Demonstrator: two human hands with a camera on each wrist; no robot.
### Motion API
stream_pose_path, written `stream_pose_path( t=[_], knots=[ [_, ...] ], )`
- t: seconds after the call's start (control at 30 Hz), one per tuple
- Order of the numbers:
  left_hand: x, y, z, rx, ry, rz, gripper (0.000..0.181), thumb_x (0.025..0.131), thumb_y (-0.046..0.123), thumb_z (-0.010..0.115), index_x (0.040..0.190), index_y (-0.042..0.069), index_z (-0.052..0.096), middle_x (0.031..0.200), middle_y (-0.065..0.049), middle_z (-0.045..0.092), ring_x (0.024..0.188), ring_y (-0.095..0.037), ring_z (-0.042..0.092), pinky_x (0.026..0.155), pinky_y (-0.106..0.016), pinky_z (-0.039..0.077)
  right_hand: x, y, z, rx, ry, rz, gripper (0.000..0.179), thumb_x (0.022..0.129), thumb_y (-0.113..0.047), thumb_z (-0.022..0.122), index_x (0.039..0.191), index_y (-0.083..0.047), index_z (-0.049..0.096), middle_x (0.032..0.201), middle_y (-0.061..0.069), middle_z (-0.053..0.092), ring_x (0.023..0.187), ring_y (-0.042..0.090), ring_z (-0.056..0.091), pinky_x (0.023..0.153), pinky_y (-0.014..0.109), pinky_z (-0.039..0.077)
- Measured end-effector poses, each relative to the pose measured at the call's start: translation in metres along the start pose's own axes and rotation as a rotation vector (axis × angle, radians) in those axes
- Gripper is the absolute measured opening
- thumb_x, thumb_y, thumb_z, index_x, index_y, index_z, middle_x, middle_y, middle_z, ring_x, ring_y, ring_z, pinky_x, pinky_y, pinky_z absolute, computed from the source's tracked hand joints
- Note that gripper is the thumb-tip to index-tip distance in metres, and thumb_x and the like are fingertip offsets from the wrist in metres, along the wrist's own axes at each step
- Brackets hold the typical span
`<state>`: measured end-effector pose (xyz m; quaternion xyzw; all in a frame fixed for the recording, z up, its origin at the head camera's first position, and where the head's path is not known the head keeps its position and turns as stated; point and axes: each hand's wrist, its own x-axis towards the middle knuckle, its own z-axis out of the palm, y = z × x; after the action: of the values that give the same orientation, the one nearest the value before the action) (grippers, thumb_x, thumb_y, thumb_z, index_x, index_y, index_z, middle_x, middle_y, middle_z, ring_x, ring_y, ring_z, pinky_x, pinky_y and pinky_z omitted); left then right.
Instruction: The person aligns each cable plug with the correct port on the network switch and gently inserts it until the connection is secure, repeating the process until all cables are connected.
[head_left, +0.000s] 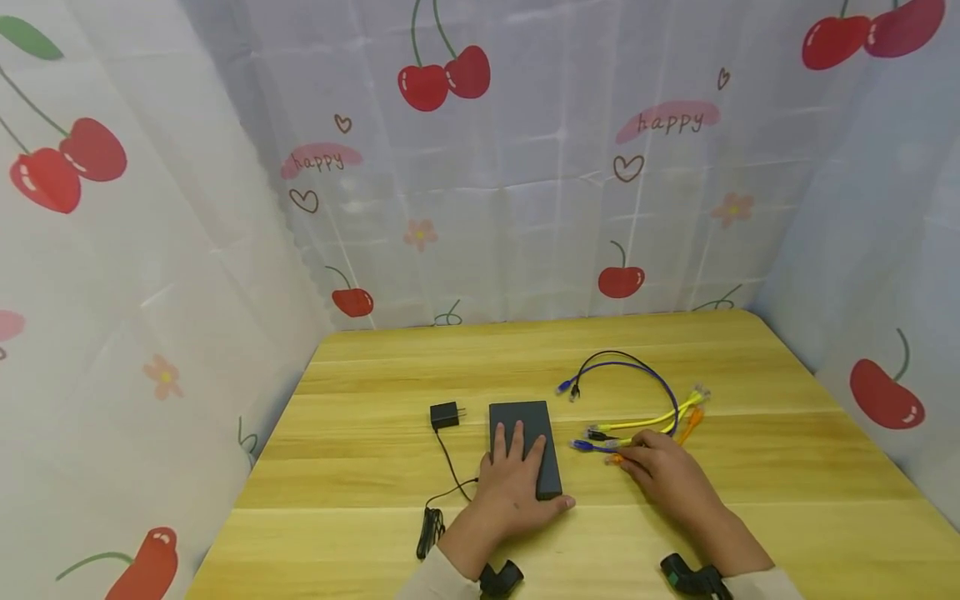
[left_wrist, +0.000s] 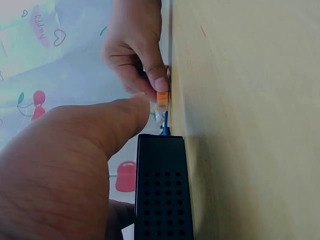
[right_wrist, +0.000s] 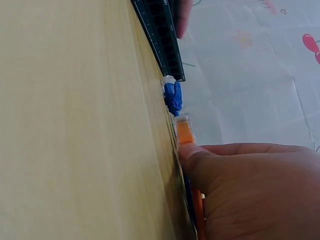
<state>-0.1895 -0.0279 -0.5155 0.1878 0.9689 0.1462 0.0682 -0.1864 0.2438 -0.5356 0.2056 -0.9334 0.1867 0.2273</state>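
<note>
My left hand (head_left: pixel 513 492) rests on a black network switch (head_left: pixel 525 412), its fingers spread over the top. The thumb sticks out past the near right corner. The right wrist view shows a row of ports along one side of the switch (right_wrist: pixel 162 37). To the right, my right hand (head_left: pixel 671 475) pinches an orange Ethernet cable by its plug (right_wrist: pixel 184 131), low over the table. The clear tip of that orange plug (left_wrist: pixel 162 99) points toward the switch. A blue plug (head_left: pixel 582 446) lies between it and the switch. Part of the orange cable is hidden under my right hand.
Yellow Ethernet cables (head_left: pixel 637 423) and a black plug (head_left: pixel 600 435) lie beyond my right hand. Blue and black cables (head_left: pixel 630 360) arc behind them. Left of the switch are a black power adapter (head_left: pixel 445 415) and its bundled cord (head_left: pixel 431 532). Cherry-print sheets (head_left: pixel 517 250) enclose the wooden table (head_left: pixel 360 467).
</note>
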Motion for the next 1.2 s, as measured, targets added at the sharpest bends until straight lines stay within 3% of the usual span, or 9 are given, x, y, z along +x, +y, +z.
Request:
stream_pose_path(
  t=[0.27,0.47,0.7,0.83,1.03,1.2],
  knots=[
    [-0.0014,-0.0011,0.0002,-0.007,0.004,0.007,0.099,0.08,0.085,0.048,0.16,0.032,0.023,0.168,-0.01,0.006,0.153,-0.039,-0.003,0.11,-0.067,0.025,0.0008,-0.0002,0.0013,0.046,-0.021,0.078,0.01,0.089,-0.015,0.075,0.099,-0.014,0.073,0.093,-0.003,0.065,0.087,0.017,0.061,0.074,0.04,0.052],
    [-0.0014,-0.0008,0.0009,-0.016,0.002,0.003,0.1,0.08,0.085,0.048,0.16,0.032,0.022,0.168,-0.01,0.005,0.153,-0.038,-0.005,0.111,-0.067,0.024,0.0026,-0.0021,-0.002,0.093,-0.108,0.169,0.017,0.095,-0.014,0.068,0.111,-0.007,0.067,0.096,0.004,0.069,0.088,0.024,0.065,0.075,0.046,0.052],
    [0.0001,0.0024,0.0021,0.009,0.031,-0.029,0.107,0.077,0.088,0.047,0.161,0.027,0.021,0.168,-0.012,0.004,0.151,-0.044,-0.007,0.111,-0.066,0.026,0.0049,-0.0023,-0.0045,0.164,-0.149,0.19,0.025,0.1,-0.014,0.06,0.118,0.001,0.068,0.107,0.015,0.07,0.102,0.037,0.066,0.085,0.054,0.052],
    [0.0019,0.0043,0.0053,0.025,0.046,-0.063,0.113,0.073,0.091,0.048,0.161,0.024,0.022,0.168,-0.012,0.005,0.149,-0.048,-0.008,0.11,-0.065,0.027,0.004,-0.0005,-0.0017,0.166,-0.132,0.181,0.025,0.101,-0.013,0.058,0.117,0.003,0.07,0.104,0.015,0.071,0.1,0.036,0.066,0.085,0.053,0.052],
    [0.0049,0.0034,0.0085,0.032,0.035,-0.094,0.114,0.075,0.088,0.05,0.161,0.02,0.019,0.168,-0.009,0.004,0.151,-0.044,-0.008,0.112,-0.063,0.027,0.0029,0.0023,-0.0001,0.187,-0.118,0.183,0.022,0.099,-0.013,0.062,0.114,-0.003,0.074,0.084,-0.005,0.065,0.08,0.014,0.06,0.067,0.033,0.048],
    [0.0059,0.0038,0.0065,0.046,0.048,-0.087,0.109,0.079,0.081,0.055,0.161,0.017,0.021,0.168,-0.009,0.006,0.151,-0.044,-0.005,0.112,-0.061,0.028,0.0051,0.0025,-0.0006,0.21,-0.097,0.185,0.016,0.095,-0.013,0.067,0.108,-0.008,0.076,0.087,-0.007,0.067,0.083,0.015,0.062,0.069,0.035,0.05]
  ],
)
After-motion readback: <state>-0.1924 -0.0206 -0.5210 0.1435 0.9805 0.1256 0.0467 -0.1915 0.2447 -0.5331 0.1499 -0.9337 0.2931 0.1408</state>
